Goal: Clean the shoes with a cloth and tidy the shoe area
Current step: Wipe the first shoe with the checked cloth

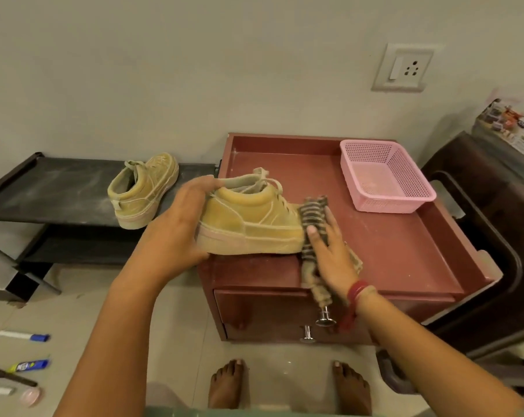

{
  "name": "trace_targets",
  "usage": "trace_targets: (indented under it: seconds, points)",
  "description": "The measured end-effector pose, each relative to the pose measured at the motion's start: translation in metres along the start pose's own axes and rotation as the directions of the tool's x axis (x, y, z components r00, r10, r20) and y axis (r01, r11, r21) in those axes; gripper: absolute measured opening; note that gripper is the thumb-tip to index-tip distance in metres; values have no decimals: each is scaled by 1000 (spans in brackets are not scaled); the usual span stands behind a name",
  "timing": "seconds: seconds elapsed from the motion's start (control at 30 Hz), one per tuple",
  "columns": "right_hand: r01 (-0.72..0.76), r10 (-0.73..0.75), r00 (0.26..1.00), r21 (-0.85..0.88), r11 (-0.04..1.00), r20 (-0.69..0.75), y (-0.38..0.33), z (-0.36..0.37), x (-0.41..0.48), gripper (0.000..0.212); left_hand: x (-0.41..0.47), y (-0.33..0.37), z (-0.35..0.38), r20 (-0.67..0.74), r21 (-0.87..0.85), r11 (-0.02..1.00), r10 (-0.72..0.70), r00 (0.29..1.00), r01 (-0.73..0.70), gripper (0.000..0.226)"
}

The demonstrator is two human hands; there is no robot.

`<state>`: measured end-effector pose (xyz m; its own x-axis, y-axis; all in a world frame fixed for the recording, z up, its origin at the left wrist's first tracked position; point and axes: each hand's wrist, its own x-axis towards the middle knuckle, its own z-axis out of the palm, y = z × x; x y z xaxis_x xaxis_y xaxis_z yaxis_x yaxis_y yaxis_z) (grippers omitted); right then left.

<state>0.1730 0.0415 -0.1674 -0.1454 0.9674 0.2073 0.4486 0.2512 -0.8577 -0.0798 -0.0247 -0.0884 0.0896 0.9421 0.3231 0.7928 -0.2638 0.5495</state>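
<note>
— Any lettering you can read from there?
— None I can make out. The printed box (509,127) right of the red worktop (390,236) is blurred; the blue tube (29,366) well left of it is too small.

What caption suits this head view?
Left hand holds a tan shoe on the red cabinet while right hand presses a striped cloth against its toe.
</note>
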Motion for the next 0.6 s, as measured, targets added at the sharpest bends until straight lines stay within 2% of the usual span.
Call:
trace_targets:
  seconds: [0.03,0.1,0.17,0.23,0.27,0.33,0.4,0.47,0.53,0.6]
  points:
    - [-100,100,995,34,994,10,5,-6,8,43,0,1,1,-24,76,996,41,999,-39,94]
    - [-179,183,983,115,977,-25,8,-11,19,47,1,-1,3,2,154,988,15,1000,-15,104]
    - [-198,250,954,278,940,-164,-4,-9,21,37,1,-2,3,132,68,993,-110,985,101,125]
    - [-168,245,949,343,924,-198,-16,-3,16,35,0,5,8,220,-130,962,-207,953,239,133]
    - [-148,209,964,320,936,-165,-21,2,11,40,0,11,14,201,-223,932,-241,949,284,128]
    - [-117,137,987,215,970,-80,-23,11,2,48,3,22,27,72,-337,870,-357,931,360,104]
    - [-55,58,998,93,994,-28,-20,19,-6,52,8,27,36,-16,-314,842,-467,884,439,94]
    - [-37,38,999,65,997,-20,-19,20,-8,51,10,28,38,-20,-209,830,-532,846,517,74]
    - [-67,69,997,74,995,-24,-18,15,-2,50,10,28,33,-4,-155,844,-520,854,514,52]
    - [-157,167,984,142,977,-61,-13,4,16,44,8,26,26,45,-188,863,-469,882,469,43]
